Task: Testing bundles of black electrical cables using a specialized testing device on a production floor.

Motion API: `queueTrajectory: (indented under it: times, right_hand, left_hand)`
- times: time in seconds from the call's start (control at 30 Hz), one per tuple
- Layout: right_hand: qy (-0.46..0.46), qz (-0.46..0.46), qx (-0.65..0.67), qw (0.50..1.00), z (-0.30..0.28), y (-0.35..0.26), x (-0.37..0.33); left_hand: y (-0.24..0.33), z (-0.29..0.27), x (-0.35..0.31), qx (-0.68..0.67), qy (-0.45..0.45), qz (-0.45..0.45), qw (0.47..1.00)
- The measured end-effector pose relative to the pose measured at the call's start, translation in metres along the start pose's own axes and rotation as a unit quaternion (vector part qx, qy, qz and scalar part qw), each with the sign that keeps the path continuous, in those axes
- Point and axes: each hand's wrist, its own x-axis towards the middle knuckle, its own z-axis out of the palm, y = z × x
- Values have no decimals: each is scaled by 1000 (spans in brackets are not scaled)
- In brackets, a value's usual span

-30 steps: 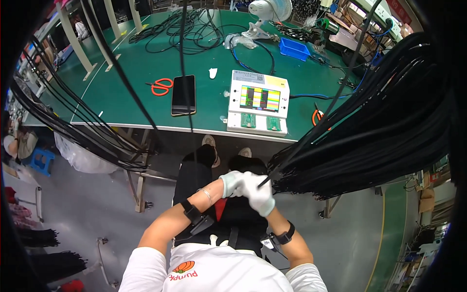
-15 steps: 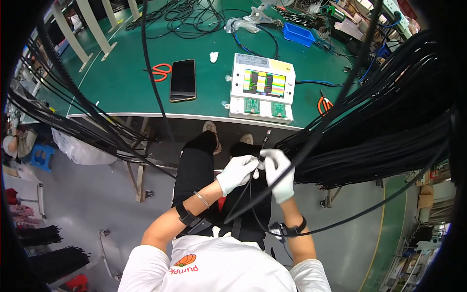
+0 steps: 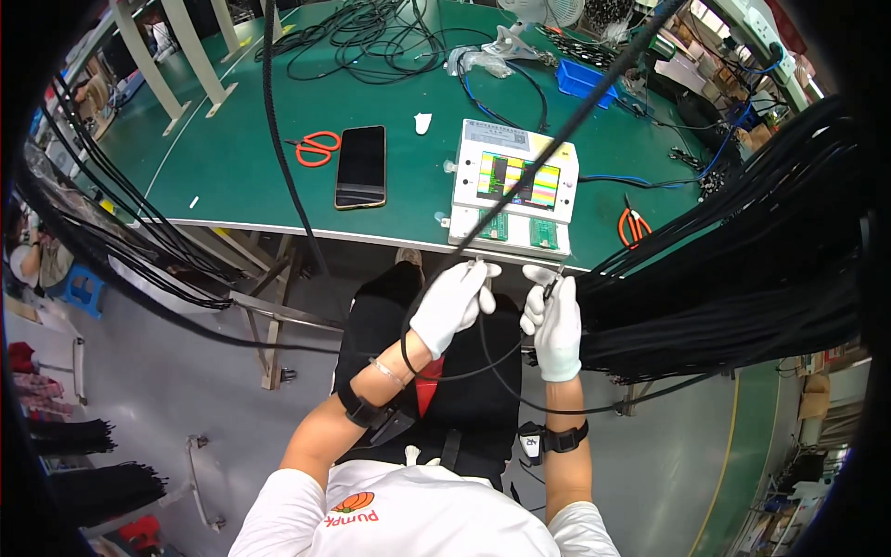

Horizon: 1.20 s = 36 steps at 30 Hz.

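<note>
In white gloves, my left hand (image 3: 453, 304) pinches one end of a thin black cable (image 3: 575, 411) just in front of the table edge. My right hand (image 3: 557, 320) grips a small black cable connector (image 3: 549, 289) between thumb and fingers. The cable hangs in a loop below both hands, over my lap. Close ahead of the hands lies a white tester box (image 3: 471, 172) with a lit, colour-striped screen (image 3: 497, 176) and two green circuit boards (image 3: 544, 233) along its front. Fingers hide most of the left cable end.
On the green table (image 3: 251, 158) lie a black phone (image 3: 361, 167), orange-handled scissors (image 3: 318, 149), orange-handled pliers (image 3: 634, 228) and a blue tray (image 3: 585, 84). A thick bundle of black cables (image 3: 705, 297) hangs at the right. Loose cables cross the view in front.
My hands have moved apart and up toward the tester box, each with a cable end. The cable loop between them has opened out, and the view has shifted slightly.
</note>
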Motion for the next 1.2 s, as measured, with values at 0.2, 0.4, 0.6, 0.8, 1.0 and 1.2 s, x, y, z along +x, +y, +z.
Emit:
queueTrajectory:
  times: [0.2,0.4,0.6,0.8,1.0,1.2]
  right_hand:
    - [13,-4,-33,999,-7,-9,14]
    - [14,-31,-112,993,-7,-6,21]
    - [36,-34,-200,979,1,-6,20]
    - [50,-45,-282,957,1,-7,18]
    - [51,-52,-316,946,1,-7,21]
    - [50,-50,-321,944,0,-7,23]
  left_hand:
    - [8,4,15,-78,-35,-35,996]
    - [7,6,21,-104,-13,-60,993]
    - [11,11,20,-108,30,-72,991]
    - [10,12,19,-122,28,-77,989]
    - [11,11,22,-126,29,-80,988]
    - [13,13,21,-121,26,-71,990]
